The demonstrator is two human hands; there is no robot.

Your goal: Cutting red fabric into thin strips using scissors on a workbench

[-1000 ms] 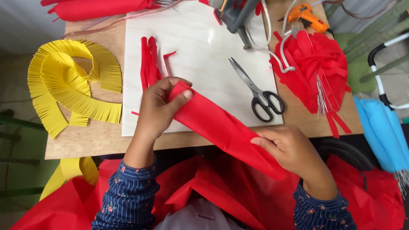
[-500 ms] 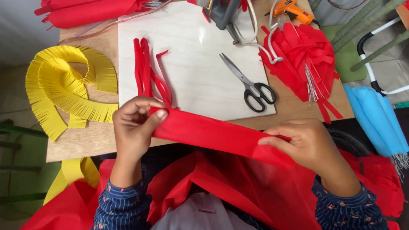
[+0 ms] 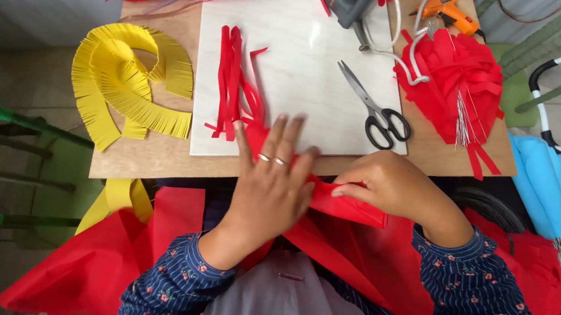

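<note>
At the lower centre of the frame, the left hand (image 3: 271,183) is pressing flat, fingers spread, on a folded red paper strip (image 3: 346,207) at the worktop (image 3: 148,161) edge while the right hand (image 3: 390,185) is pinching its fold; it looks light, soft and easily torn, best held along the creased edge.

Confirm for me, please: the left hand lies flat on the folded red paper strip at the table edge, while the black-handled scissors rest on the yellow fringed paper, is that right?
Not quite. The head view shows the black-handled scissors resting on the pale white board, well apart from the yellow fringed paper on the board's other side. The rest stands: the left hand lies flat on the folded red paper strip at the table edge.
</note>
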